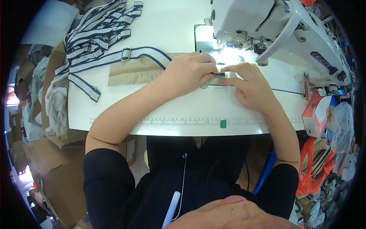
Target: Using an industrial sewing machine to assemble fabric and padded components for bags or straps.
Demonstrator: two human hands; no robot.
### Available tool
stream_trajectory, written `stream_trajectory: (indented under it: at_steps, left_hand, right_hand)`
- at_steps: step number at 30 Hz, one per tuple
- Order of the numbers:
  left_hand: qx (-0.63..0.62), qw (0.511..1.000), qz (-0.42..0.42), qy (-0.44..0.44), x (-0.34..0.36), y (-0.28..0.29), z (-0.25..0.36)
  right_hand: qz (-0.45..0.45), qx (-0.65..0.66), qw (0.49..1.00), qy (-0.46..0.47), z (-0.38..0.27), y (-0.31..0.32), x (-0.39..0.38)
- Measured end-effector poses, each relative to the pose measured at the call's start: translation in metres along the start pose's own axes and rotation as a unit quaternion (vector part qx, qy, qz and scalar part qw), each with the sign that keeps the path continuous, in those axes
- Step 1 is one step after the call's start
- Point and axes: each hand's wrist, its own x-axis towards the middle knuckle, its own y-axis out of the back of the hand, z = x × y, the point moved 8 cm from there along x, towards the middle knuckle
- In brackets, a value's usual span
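Note:
A tan fabric piece (133, 72) with a zip lies under the sewing machine (251, 19). A navy-edged white webbing strap (145, 51) with a metal slider runs over it to my left hand (188, 74), whose curled fingers press and grip the strap and fabric beside the lit needle area. My right hand (251, 86) has its fingers bent at the short dark band and small white piece (227, 76) just right of the left fingertips; exactly what it grips is too small to make out. The metal plate (202, 42) shows beyond my hands.
A heap of striped straps (95, 28) lies at the back left of the white table (183, 108), which has a printed ruler along its front edge. Boxes with cloth (55, 110) stand at left. A red-and-white box (314, 118) and red plastic bag (309, 164) are at right.

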Motion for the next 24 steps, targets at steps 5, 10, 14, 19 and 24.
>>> stream_trajectory:
  at_steps: [5, 10, 14, 19, 24]
  left_hand:
    - [0.006, 1.000, 0.007, -0.004, 0.003, -0.002, 0.000]
    - [0.022, 1.000, 0.019, -0.006, 0.014, -0.002, -0.010]
    - [0.021, 0.999, 0.033, -0.012, 0.018, -0.002, -0.017]
    - [0.035, 0.997, 0.064, -0.015, 0.016, 0.000, -0.020]
    - [0.049, 0.997, 0.056, -0.016, 0.019, -0.003, -0.024]
  right_hand:
    - [-0.026, -0.016, 0.999, -0.033, 0.005, -0.003, -0.001]
    - [-0.024, -0.024, 0.996, -0.079, 0.019, -0.007, -0.003]
    - [-0.006, -0.031, 0.996, -0.084, 0.025, -0.009, -0.003]
    - [-0.018, -0.041, 0.995, -0.094, 0.029, -0.014, -0.001]
    - [-0.003, -0.036, 0.995, -0.092, 0.030, -0.013, -0.003]
